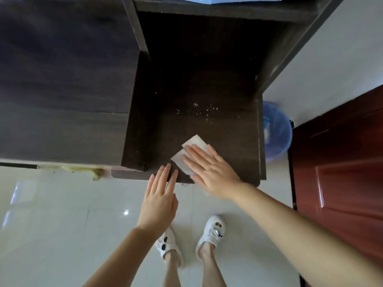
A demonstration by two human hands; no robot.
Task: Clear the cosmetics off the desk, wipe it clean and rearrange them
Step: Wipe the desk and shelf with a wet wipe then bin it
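The dark wooden desk (207, 79) has no cosmetics on it in this view. A white wipe (193, 142) lies flat near the desk's front edge, and my right hand (209, 168) presses down on it with the fingers spread. My left hand (160, 195) rests flat at the front edge just to the left of the wipe, fingers apart, holding nothing. Small shiny droplets (199, 109) speckle the desk surface beyond the wipe.
A tall dark cabinet (62, 79) stands against the desk's left side. A blue bin (277, 131) sits on the floor right of the desk, beside a red-brown door (342, 162). Pale glossy floor tiles (62, 224) and my feet in white shoes are below.
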